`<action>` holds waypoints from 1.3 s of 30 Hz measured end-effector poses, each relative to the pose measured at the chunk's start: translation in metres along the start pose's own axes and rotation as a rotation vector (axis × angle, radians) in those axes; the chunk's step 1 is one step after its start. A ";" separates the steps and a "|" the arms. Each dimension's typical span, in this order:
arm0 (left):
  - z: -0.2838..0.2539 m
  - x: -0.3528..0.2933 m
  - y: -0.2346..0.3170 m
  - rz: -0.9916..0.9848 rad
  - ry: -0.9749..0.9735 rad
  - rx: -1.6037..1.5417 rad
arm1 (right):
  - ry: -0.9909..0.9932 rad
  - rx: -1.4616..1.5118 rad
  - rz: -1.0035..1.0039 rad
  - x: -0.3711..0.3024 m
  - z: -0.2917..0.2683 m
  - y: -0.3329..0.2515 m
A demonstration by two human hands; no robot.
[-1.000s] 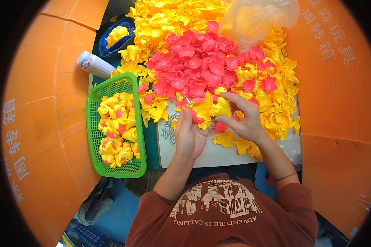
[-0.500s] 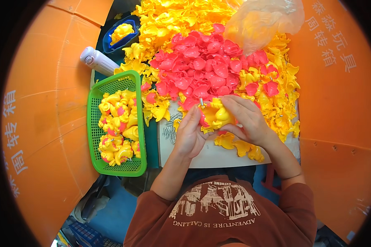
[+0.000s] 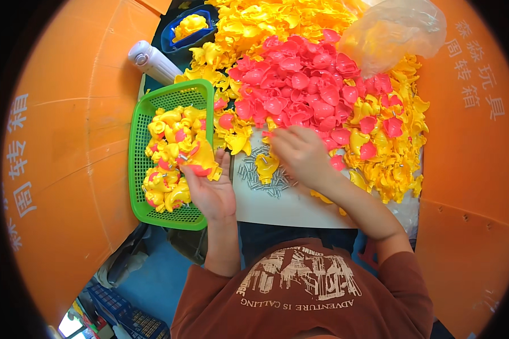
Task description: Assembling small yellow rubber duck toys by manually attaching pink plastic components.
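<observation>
My left hand (image 3: pixel 214 192), palm up, is at the right rim of the green basket (image 3: pixel 202 217). Between its thumb and fingers is a yellow-and-pink plastic toy piece (image 3: pixel 206 164) with a small metal pin, over the rim. My right hand (image 3: pixel 302 152) reaches to the front edge of the pink shell pile (image 3: pixel 291 85). Its fingers are bent together at a bit of pink shell (image 3: pixel 267 134), mostly hidden by the hand. Just below them a yellow half shell (image 3: pixel 266 168) lies on scattered metal pins (image 3: pixel 277 189).
Similar yellow-and-pink toy pieces (image 3: pixel 167 192) fill part of the basket. Yellow shells (image 3: pixel 277 20) heap behind and to the right. A clear plastic bag (image 3: pixel 398 34) lies on top. A white bottle (image 3: pixel 152 61) and a blue container (image 3: pixel 167 39) stand back left. Orange panels (image 3: pixel 68 141) flank both sides.
My hands have parted. The left moved left to the basket with the toy piece; the right left that piece and went to the pile's front edge. The whole view has shifted slightly.
</observation>
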State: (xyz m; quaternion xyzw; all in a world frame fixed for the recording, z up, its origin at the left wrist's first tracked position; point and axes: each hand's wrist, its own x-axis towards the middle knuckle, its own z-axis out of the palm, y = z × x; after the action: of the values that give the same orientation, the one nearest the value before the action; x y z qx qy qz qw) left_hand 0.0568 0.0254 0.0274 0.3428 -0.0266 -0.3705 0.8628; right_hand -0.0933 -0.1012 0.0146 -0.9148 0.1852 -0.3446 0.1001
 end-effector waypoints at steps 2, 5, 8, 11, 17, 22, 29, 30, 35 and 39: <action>-0.003 0.003 0.003 0.060 -0.030 -0.016 | -0.063 0.091 -0.077 0.017 0.043 -0.010; 0.003 0.003 0.004 0.042 -0.001 0.000 | -0.176 -0.064 -0.105 0.030 0.077 -0.020; 0.004 0.004 0.003 0.022 0.005 -0.003 | -0.261 0.055 -0.048 0.033 0.070 -0.015; 0.009 0.002 -0.004 -0.047 0.004 0.008 | -0.136 0.707 0.644 0.039 0.019 -0.011; 0.037 -0.006 -0.045 -0.567 -0.239 -0.140 | 0.100 1.682 1.058 0.010 -0.050 0.001; 0.061 -0.016 -0.067 -0.724 -0.368 -0.212 | 0.224 0.525 0.705 -0.005 -0.069 -0.002; 0.070 -0.025 -0.081 -0.814 -0.404 -0.185 | -0.080 0.046 0.058 -0.032 -0.105 0.015; 0.070 -0.025 -0.083 -0.815 -0.416 -0.153 | -0.115 0.022 0.030 -0.033 -0.108 0.017; 0.068 -0.031 -0.089 -0.685 -0.396 0.008 | 0.005 0.158 0.008 -0.036 -0.112 0.016; 0.078 -0.039 -0.087 -0.601 -0.495 0.046 | 0.025 0.200 -0.040 -0.037 -0.105 0.017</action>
State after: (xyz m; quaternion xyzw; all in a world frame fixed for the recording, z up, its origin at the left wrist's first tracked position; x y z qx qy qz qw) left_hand -0.0490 -0.0360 0.0425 0.2548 -0.1405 -0.6774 0.6756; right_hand -0.1944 -0.1074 0.0653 -0.8995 0.1328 -0.3745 0.1817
